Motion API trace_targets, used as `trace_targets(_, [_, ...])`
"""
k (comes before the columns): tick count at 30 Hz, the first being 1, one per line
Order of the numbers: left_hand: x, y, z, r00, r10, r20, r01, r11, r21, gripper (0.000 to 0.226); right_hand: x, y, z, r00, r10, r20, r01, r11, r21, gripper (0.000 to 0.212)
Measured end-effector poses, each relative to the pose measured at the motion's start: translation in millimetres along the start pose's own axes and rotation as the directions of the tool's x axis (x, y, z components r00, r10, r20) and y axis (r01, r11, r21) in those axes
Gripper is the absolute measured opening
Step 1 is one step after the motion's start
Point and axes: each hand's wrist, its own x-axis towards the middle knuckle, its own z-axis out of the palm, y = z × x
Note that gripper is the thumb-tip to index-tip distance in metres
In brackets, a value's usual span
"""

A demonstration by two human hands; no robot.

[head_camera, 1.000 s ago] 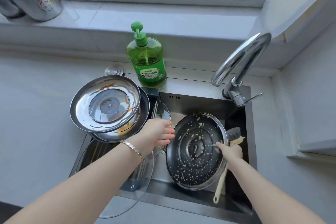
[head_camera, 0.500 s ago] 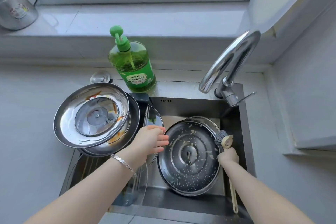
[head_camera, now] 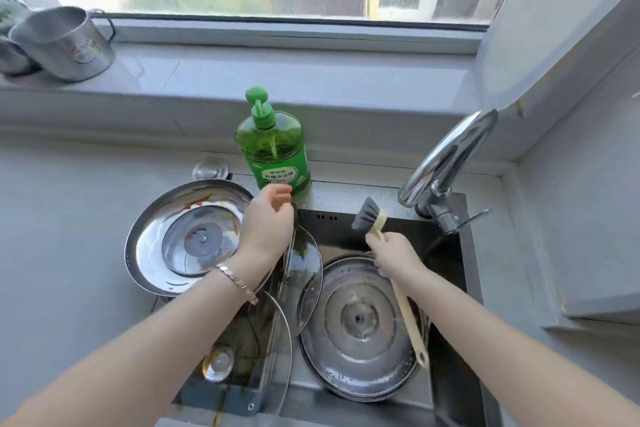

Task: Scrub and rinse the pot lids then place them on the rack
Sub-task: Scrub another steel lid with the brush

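Nearest to us, a glass lid lies flat over the dark rack in the left part of the sink, its knob facing up and brown streaks showing beneath it. Just to its right, a large steel lid rests in the basin, wet and speckled with suds, and a second glass lid leans on edge between it and the rack. The right hand grasps a pale-handled brush close to its head; the long handle slants back down across the steel lid's right rim, while the dark bristles are raised clear of the lid and point toward the back of the sink. The left hand, with a silver bracelet at the wrist, hangs above the rack's far end with its back to us and its fingers curled under; we cannot tell whether they hold or touch anything. Left of that hand, a stack of upturned steel lids, smeared with orange grease, sits at the sink's edge on the grey worktop, with a small round metal plug just behind. Farther back we see a green soap bottle standing at the sink's rear rim and a chrome tap arching over the basin from the right. Farthest off, a steel mug stands on the windowsill.
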Motion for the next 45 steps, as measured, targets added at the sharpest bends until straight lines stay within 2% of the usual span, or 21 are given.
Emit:
trace_targets(3, [34, 27, -27, 0.952, 0.267, -0.149, -0.246, 0.958, 0.147, 0.030, -12, -61, 15, 0.991, 0.016, 0.129, -0.052, 0.957, 0.285, 0.041])
trace_targets(6, [73, 51, -45, 0.857, 0.476, -0.196, -0.391, 0.850, 0.353, 0.028, -15, -98, 35, 0.974, -0.027, 0.224, -0.044, 0.950, 0.308, 0.058])
trace_targets(8, [102, 64, -53, 0.838, 0.532, -0.125, -0.422, 0.775, 0.471, 0.029, -14, -118, 46, 0.964, -0.062, 0.257, -0.020, 0.952, 0.305, 0.059])
trace_targets(10, [128, 72, -57, 0.873, 0.488, 0.019, -0.421, 0.733, 0.534, 0.032, -9, -134, 55, 0.960, -0.073, 0.270, -0.017, 0.948, 0.317, 0.059])
trace_targets(13, [153, 74, -54, 0.917, 0.315, 0.244, -0.398, 0.765, 0.507, 0.035, 3, -152, 65, 0.964, -0.065, 0.259, -0.027, 0.941, 0.336, 0.057])
trace_targets(15, [160, 73, -52, 0.911, 0.288, 0.296, -0.401, 0.785, 0.472, 0.033, 12, -158, 69, 0.967, -0.067, 0.245, -0.020, 0.941, 0.337, 0.056])
trace_targets(17, [165, 70, -51, 0.904, 0.293, 0.309, -0.410, 0.800, 0.439, 0.030, 18, -161, 71, 0.970, -0.060, 0.237, -0.022, 0.944, 0.329, 0.057])
trace_targets(24, [176, 48, -48, 0.862, 0.346, 0.371, -0.490, 0.755, 0.436, 0.032, 26, -161, 79, 0.966, -0.100, 0.240, 0.021, 0.950, 0.311, 0.055])
trace_targets(27, [177, 51, -51, 0.864, 0.313, 0.394, -0.470, 0.781, 0.411, 0.034, 25, -160, 78, 0.964, -0.111, 0.242, 0.033, 0.952, 0.305, 0.054])
trace_targets(29, [181, 55, -56, 0.865, 0.279, 0.417, -0.465, 0.758, 0.458, 0.037, 25, -159, 78, 0.963, -0.119, 0.241, 0.042, 0.952, 0.303, 0.054])
trace_targets(33, [183, 51, -53, 0.840, 0.363, 0.403, -0.519, 0.754, 0.402, 0.032, 27, -160, 79, 0.963, -0.125, 0.239, 0.048, 0.951, 0.305, 0.054])
trace_targets(38, [180, 42, -48, 0.854, 0.342, 0.392, -0.501, 0.746, 0.439, 0.029, 25, -160, 78, 0.962, -0.150, 0.226, 0.082, 0.954, 0.287, 0.054])
trace_targets(42, [174, 46, -49, 0.891, 0.287, 0.352, -0.432, 0.774, 0.463, 0.039, 15, -150, 83, 0.953, -0.195, 0.232, 0.167, 0.977, 0.136, 0.056])
trace_targets(45, [165, 49, -58, 0.907, 0.301, 0.293, -0.384, 0.878, 0.285, 0.052, 0, -136, 93, 0.925, -0.252, 0.286, 0.288, 0.953, -0.092, 0.058])
